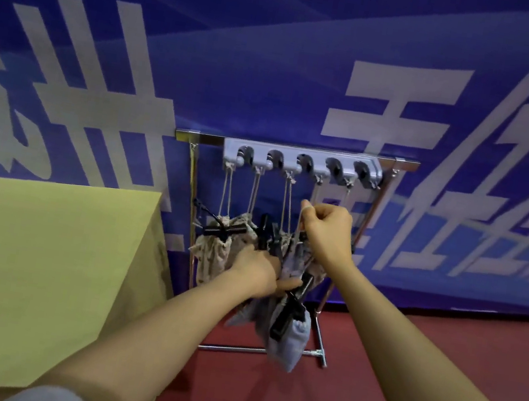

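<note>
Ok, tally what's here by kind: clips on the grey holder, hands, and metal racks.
Clips on the grey holder: 5
Hands: 2, the left hand and the right hand, which pinches a cord
Metal rack: 1
Total: 8

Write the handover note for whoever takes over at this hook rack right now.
The right hand pinches a pale cord, raised just below the grey hook bar.
The left hand grips the blue-grey bag lower down, beside a black clip.
Done: the patterned bag hangs by cords from the bar's left hooks.
Left: probably getting the blue-grey bag's cord onto a right-side hook. Whether it already catches one is too blurred to tell.
</note>
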A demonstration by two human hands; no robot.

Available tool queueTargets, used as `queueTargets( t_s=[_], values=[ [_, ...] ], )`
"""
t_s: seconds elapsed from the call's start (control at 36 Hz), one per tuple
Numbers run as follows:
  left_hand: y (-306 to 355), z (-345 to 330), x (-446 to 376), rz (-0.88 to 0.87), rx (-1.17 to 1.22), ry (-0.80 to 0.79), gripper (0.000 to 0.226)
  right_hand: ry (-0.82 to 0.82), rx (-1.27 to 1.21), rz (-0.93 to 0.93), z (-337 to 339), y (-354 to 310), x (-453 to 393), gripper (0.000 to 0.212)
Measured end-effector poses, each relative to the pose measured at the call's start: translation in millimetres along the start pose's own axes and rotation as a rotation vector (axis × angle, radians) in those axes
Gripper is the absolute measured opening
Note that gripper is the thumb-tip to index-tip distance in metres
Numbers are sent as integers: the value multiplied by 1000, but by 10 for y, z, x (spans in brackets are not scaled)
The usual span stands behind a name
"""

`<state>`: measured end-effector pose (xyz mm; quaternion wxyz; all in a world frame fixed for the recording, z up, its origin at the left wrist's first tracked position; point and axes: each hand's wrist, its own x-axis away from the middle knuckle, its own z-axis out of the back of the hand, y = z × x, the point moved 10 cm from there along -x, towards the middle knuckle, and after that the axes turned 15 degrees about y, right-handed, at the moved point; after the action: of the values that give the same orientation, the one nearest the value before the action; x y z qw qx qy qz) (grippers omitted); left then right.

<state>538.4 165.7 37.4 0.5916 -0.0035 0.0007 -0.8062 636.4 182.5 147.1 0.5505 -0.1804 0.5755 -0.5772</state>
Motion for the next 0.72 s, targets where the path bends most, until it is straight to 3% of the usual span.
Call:
queueTargets(
  t_s=[0.42, 0.53, 0.61, 0.72],
  values=[
    [702, -267, -698, 17, 351, -168, 52, -26, 247, -48, 506, 951, -491, 53],
    [920, -411, -1026, 75, 403, -194, 50, -82, 251, -63, 629, 1234, -806, 56],
    [1057, -477, -1310, 141, 481, -167, 57, -126, 263, -80, 699, 1486, -1020, 50],
    [1264, -490, -1609, 222, 545, -174, 48, -197, 279, -125, 761, 1859, -1258, 43]
  ],
)
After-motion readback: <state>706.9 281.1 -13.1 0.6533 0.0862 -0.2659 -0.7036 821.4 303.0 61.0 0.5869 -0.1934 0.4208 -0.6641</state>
